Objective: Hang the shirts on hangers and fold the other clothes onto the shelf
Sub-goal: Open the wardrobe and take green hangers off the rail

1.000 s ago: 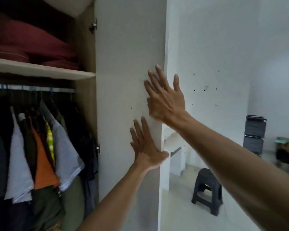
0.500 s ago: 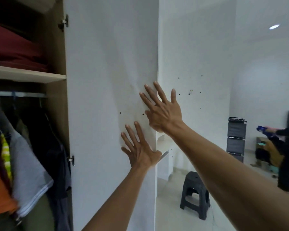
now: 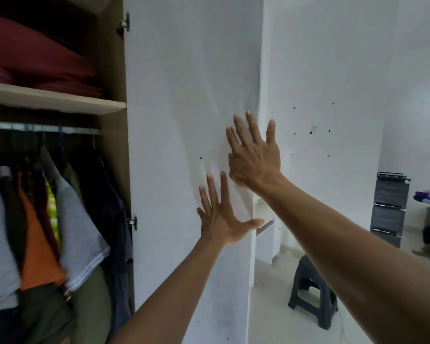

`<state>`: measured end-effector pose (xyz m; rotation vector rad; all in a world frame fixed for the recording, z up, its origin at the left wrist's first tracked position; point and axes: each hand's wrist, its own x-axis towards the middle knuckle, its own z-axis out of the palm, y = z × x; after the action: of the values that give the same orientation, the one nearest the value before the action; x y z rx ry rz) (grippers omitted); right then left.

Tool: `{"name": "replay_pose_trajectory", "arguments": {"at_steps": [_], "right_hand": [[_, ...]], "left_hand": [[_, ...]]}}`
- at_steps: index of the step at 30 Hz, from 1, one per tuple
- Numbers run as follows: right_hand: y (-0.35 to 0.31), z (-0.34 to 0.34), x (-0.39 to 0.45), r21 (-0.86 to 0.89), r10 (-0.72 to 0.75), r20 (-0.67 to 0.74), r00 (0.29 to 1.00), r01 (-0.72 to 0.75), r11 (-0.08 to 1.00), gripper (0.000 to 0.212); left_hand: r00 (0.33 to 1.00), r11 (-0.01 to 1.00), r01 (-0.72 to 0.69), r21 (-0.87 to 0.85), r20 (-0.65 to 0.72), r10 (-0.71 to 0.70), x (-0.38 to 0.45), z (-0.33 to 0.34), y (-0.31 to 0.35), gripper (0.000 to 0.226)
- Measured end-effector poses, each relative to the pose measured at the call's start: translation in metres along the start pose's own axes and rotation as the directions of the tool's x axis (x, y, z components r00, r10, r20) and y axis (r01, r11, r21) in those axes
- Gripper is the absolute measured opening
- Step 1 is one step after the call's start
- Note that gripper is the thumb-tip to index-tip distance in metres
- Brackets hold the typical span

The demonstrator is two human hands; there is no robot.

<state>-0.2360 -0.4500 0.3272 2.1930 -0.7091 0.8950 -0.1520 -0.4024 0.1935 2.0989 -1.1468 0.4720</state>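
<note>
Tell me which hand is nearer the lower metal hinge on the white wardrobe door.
Left. The left hand lies flat on the white wardrobe door, level with the lower metal hinge; the right hand is pressed higher, by the door's free edge.

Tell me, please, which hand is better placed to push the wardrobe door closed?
Probably the right hand: it lies flat beside the door's free edge, farthest from the hinges. The left hand sits lower, slightly further in.
</note>
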Motion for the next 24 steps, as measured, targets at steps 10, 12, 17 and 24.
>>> {"name": "replay_pose_trajectory", "arguments": {"at_steps": [10, 12, 17, 24], "right_hand": [[-0.111, -0.012, 0.023, 0.465, -0.081, 0.071, 0.994, 0.039, 0.884, 0.049], [-0.143, -0.012, 0.02, 0.559, -0.146, 0.066, 0.987, 0.085, 0.825, 0.048], [-0.224, -0.023, 0.004, 0.751, -0.341, 0.072, 0.937, 0.175, 0.637, 0.042], [-0.327, -0.059, -0.002, 0.828, -0.515, -0.048, 0.856, 0.323, 0.458, 0.04]], "left_hand": [[0.975, 0.983, 0.18, 0.03, 0.124, -0.183, -0.033, -0.08, -0.098, 0.097], [0.959, 0.961, 0.265, 0.074, 0.082, -0.271, -0.053, -0.098, -0.127, 0.095], [0.879, 0.878, 0.461, 0.13, 0.065, -0.472, -0.121, -0.142, -0.204, 0.113], [0.735, 0.726, 0.674, 0.136, -0.021, -0.678, -0.211, -0.203, -0.285, 0.095]]}}
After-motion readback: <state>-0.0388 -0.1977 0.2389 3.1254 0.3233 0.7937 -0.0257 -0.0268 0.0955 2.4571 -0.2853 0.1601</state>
